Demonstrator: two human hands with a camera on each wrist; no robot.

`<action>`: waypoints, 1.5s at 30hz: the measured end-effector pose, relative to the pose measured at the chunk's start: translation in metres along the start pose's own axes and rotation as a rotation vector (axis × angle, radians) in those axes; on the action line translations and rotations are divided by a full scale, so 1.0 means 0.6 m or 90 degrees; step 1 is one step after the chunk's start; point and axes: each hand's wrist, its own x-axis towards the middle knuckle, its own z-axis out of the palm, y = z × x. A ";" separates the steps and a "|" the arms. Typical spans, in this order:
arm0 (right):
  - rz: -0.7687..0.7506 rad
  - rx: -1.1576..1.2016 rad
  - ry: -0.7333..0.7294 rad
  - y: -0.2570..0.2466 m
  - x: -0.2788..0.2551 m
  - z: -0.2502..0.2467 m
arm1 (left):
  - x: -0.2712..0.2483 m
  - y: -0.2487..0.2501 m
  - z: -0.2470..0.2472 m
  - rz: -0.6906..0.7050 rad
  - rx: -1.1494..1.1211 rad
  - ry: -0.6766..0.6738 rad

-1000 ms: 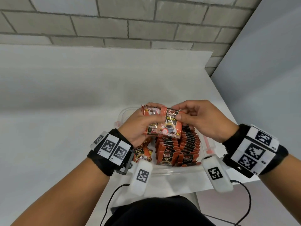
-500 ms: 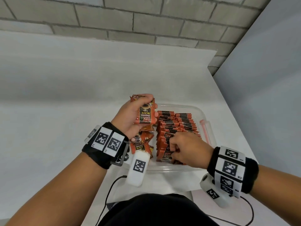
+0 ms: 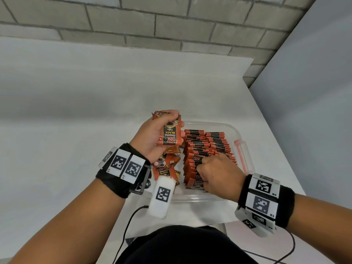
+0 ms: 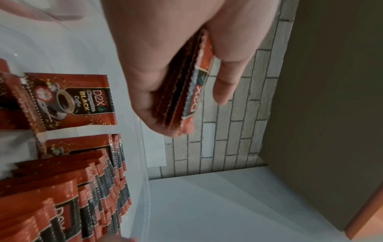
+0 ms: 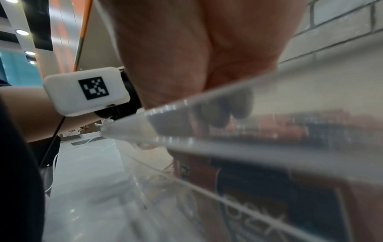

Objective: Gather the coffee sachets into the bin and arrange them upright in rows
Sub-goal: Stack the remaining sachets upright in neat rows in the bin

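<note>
Overhead, left grip (image 3: pixel 152 139) holding sachet stack (image 3: pixel 169 133), right grip (image 3: pixel 217 173) curled into rows (image 3: pixel 207 147), hold unclear

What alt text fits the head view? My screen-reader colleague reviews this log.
The left hand grips a stack of sachets above a clear bin on a white table, while the right hand reaches into the upright rows.

Orange-red coffee sachets (image 3: pixel 206 147) with black panels and a coffee-cup print fill the clear bin (image 3: pixel 231 128) with its pink handle (image 3: pixel 240 153), on a white tabletop (image 3: pixel 76 111) under the grey brick wall (image 3: pixel 152 20) at the frame's top
</note>
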 end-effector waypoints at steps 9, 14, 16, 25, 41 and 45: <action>0.021 0.072 -0.007 0.021 0.005 0.001 | 0.002 -0.004 0.004 -0.033 -0.016 0.003; 0.043 0.155 0.027 0.039 0.001 -0.001 | 0.003 -0.011 0.006 -0.051 0.002 0.010; 0.057 0.187 0.044 0.049 -0.001 -0.003 | 0.004 -0.015 0.008 -0.053 0.030 0.021; 0.071 0.188 0.083 0.055 -0.005 0.002 | 0.003 -0.023 0.018 -0.065 0.063 0.020; 0.153 0.752 0.287 0.061 -0.021 -0.074 | -0.006 -0.029 0.032 -0.033 0.074 -0.068; 0.159 0.899 0.177 0.041 -0.016 -0.076 | -0.003 -0.027 0.039 0.021 0.057 -0.044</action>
